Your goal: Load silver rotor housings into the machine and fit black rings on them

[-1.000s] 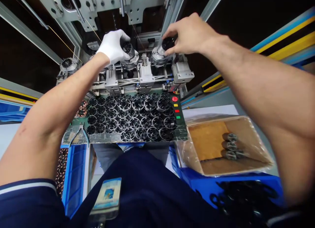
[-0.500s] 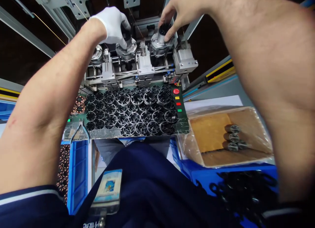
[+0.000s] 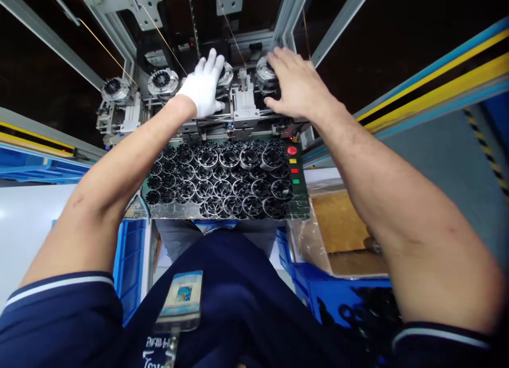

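Observation:
My left hand (image 3: pixel 203 86), in a white glove, lies flat with fingers stretched over a round metal holder (image 3: pixel 227 76) on the machine. My bare right hand (image 3: pixel 296 84) is spread at the rightmost round holder (image 3: pixel 265 73), fingertips at its upper edge and slightly blurred. Nothing shows gripped in either hand. The palms and fingers partly hide both holders, so I cannot tell how firmly they touch. Two more holders (image 3: pixel 162 81) to the left carry black slotted ring parts.
Rows of black-and-silver ring parts (image 3: pixel 222 187) cover the green panel, beside a red button (image 3: pixel 291 151). Pliers (image 3: pixel 143 204) lie at its left edge. A cardboard box (image 3: pixel 338 222) and a blue bin (image 3: pixel 334 294) stand right. Thin wires (image 3: pixel 163 39) run down to the machine.
Both hands have gone from curled around the tops of parts at the holders to flattened, with fingers extended. The view has shifted, showing more holders on the left.

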Motion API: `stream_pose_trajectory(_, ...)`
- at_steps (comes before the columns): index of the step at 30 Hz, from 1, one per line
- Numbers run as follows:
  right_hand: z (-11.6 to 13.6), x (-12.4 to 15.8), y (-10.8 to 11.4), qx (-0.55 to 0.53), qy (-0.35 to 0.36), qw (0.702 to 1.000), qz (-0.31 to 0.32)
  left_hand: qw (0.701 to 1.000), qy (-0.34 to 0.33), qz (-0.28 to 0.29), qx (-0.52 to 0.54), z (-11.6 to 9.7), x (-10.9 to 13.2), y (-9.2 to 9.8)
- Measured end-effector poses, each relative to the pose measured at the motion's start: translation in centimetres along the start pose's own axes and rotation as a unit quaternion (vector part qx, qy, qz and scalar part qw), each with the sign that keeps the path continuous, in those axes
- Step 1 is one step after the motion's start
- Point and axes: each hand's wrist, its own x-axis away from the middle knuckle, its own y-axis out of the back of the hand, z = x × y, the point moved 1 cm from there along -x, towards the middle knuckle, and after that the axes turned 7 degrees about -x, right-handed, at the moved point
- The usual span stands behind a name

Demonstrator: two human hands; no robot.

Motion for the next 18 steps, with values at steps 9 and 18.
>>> stream_pose_trajectory(9, -2.0, -0.7, -0.7, 0.13, 0.038, 0.99, 0.036, 0.986, 0.058, -0.139, -0.065, 17.9, 11.9, 4.6)
stream_pose_trajectory(18, -1.9, -1.5, -0.7, 0.132, -0.004, 0.989, 0.061, 0.985, 0.153, -0.052, -0.051, 23.3, 16.8, -1.1)
